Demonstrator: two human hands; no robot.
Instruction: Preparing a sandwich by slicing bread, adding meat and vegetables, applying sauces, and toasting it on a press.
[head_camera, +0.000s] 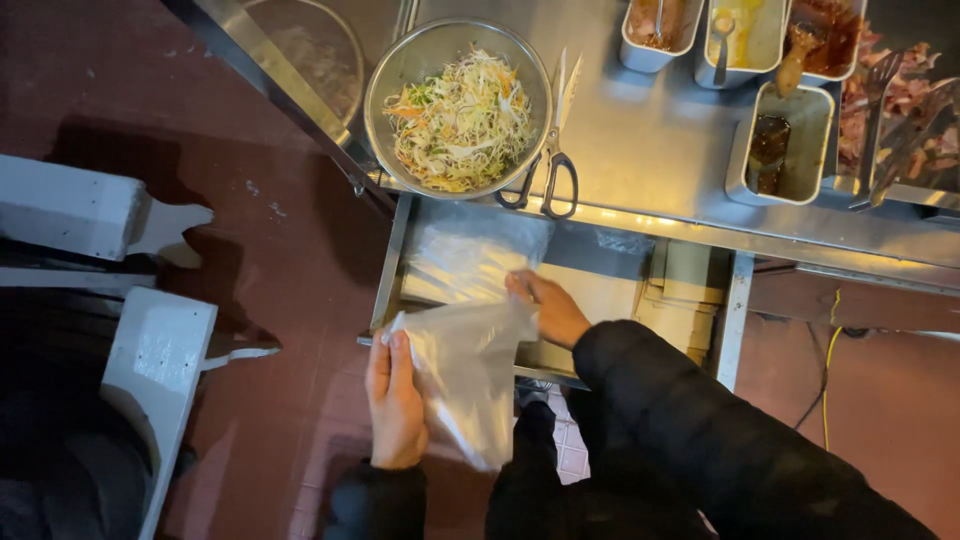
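Thin crinkled plastic bag (470, 375) between hands (395, 400)

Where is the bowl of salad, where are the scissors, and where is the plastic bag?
Bowl of salad (395, 75), head view, bare metal rim.
Scissors (559, 180), head view, a black handle loop.
Plastic bag (465, 365), head view, middle of the clear sheet.

Steel counter (650, 150) over a dark red floor (290, 260)

Left of the counter the floor is dull and scuffed; white furniture (150, 360) stands further left; a yellow cable (828, 370) hangs below the counter's right end; warm light glints along its edge.
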